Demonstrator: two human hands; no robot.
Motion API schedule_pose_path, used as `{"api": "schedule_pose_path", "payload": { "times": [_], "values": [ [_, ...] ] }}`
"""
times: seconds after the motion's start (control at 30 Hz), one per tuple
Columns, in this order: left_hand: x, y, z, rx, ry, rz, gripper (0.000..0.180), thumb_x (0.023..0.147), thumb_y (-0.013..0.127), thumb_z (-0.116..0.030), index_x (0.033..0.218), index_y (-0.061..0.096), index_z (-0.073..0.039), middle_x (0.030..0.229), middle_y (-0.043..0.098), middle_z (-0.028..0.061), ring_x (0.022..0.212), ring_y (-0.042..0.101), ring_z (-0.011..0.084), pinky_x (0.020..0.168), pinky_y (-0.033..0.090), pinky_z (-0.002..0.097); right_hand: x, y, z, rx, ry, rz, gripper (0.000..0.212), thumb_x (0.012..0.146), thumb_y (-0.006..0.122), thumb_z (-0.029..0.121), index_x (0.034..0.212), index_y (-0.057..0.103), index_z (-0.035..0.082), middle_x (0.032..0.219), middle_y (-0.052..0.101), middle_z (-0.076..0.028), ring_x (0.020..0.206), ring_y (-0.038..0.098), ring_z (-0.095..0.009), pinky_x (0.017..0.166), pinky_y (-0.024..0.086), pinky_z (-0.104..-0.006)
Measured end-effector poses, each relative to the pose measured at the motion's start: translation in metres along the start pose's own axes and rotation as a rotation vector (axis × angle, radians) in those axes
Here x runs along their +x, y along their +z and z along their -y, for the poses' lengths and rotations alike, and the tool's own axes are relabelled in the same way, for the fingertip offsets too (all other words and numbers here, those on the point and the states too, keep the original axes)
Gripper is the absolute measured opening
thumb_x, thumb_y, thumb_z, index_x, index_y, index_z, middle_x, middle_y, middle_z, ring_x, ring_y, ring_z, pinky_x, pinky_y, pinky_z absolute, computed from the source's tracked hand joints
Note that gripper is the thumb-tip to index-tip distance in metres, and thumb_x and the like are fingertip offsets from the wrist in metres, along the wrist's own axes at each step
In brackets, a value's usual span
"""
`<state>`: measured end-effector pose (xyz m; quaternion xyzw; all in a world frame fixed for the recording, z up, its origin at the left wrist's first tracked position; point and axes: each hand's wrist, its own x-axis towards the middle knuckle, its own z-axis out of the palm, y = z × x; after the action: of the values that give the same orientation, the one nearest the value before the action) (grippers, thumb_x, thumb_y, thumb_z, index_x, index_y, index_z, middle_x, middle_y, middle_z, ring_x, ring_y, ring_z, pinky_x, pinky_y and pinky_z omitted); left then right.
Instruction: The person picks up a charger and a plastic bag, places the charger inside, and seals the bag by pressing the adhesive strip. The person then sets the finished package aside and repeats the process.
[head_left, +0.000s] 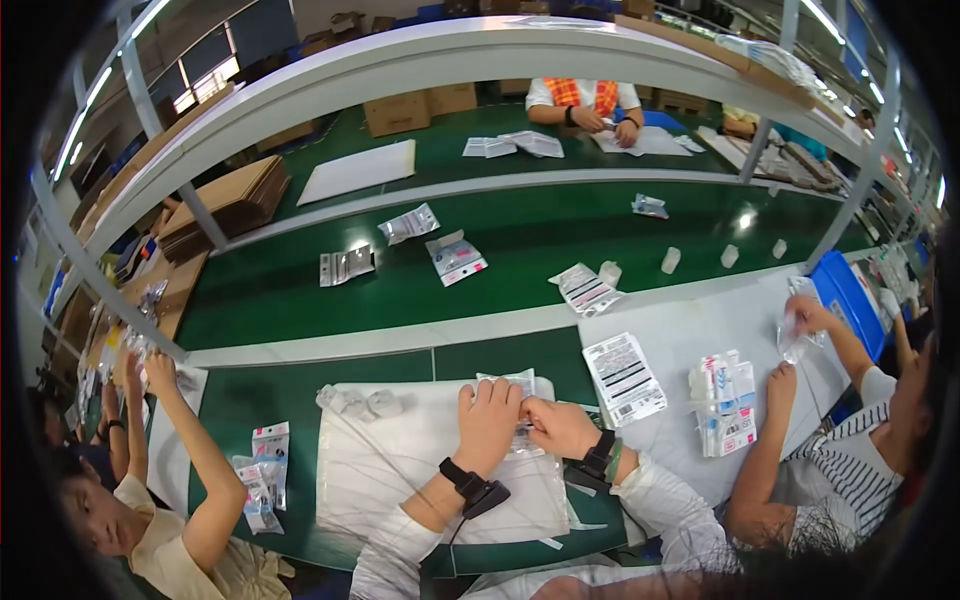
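My left hand lies over a clear and silver plastic packet, its fingers bent and close together on it. Right beside it, my right hand is closed, thumb and fingers pinched at the same packet, which both hands largely cover. Under them is a white padded sheet on the green bench. Several small clear plastic pieces sit on the sheet's far left corner. Left of the sheet lies a small pile of filled packets. Dark bands circle both my wrists.
A stack of printed cards and a pile of packets lie to the right. A blue bin stands beyond, by a co-worker. Packets and clear pieces rest on the green belt ahead. A co-worker's arm reaches at left.
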<state>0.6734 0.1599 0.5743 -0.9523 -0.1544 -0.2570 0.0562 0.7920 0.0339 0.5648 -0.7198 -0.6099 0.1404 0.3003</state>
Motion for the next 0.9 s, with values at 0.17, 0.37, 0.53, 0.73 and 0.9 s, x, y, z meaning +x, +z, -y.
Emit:
{"api": "schedule_pose_path", "payload": {
  "times": [0.17,0.37,0.53,0.73,0.9],
  "values": [
    [-0.007,-0.005,0.004,0.001,-0.019,0.011,0.02,0.076,0.064,-0.012,0.095,0.059,-0.015,0.092,0.056,0.002,0.089,0.055,0.0207,0.086,0.038,0.0422,-0.001,-0.003,0.01,-0.053,0.025,0.046,0.038,0.081,0.064,0.015,0.118,0.053,0.015,0.101,0.067,-0.008,0.077,0.067,-0.032,0.064,0.053,-0.0415],
    [-0.032,-0.046,0.019,-0.292,0.014,0.205,0.034,0.079,0.067,-0.013,0.112,0.061,-0.015,0.114,0.058,0.0023,0.106,0.055,0.022,0.093,0.039,0.0398,-0.017,-0.039,0.019,-0.17,0.065,0.027,0.038,0.081,0.067,0.019,0.119,0.058,0.018,0.114,0.065,-0.004,0.084,0.065,-0.026,0.067,0.054,-0.0385],
    [-0.059,-0.043,0.045,-0.349,0.214,0.317,0.046,0.086,0.067,-0.019,0.131,0.058,-0.017,0.142,0.052,0.0013,0.131,0.047,0.0236,0.108,0.036,0.0419,-0.021,-0.041,-0.002,-0.349,-0.256,-0.059,0.041,0.085,0.061,0.014,0.125,0.062,0.023,0.127,0.062,0.006,0.086,0.057,-0.017,0.073,0.048,-0.0311],
    [-0.075,-0.024,0.061,-0.407,0.259,0.314,0.05,0.088,0.066,-0.024,0.137,0.055,-0.019,0.148,0.047,-0.0032,0.138,0.041,0.0215,0.113,0.033,0.0435,-0.025,-0.041,-0.008,-0.461,-0.269,0.057,0.05,0.088,0.054,0.007,0.133,0.061,0.028,0.136,0.058,0.014,0.083,0.051,-0.014,0.074,0.039,-0.026],
    [-0.08,-0.025,0.063,-0.258,0.279,0.311,0.05,0.088,0.066,-0.03,0.137,0.056,-0.023,0.146,0.049,-0.0081,0.138,0.041,0.0191,0.112,0.033,0.0431,-0.023,-0.039,-0.013,-0.503,-0.258,0.124,0.048,0.088,0.055,0.009,0.131,0.062,0.029,0.135,0.059,0.014,0.082,0.051,-0.014,0.073,0.04,-0.0262]
  ]
}}
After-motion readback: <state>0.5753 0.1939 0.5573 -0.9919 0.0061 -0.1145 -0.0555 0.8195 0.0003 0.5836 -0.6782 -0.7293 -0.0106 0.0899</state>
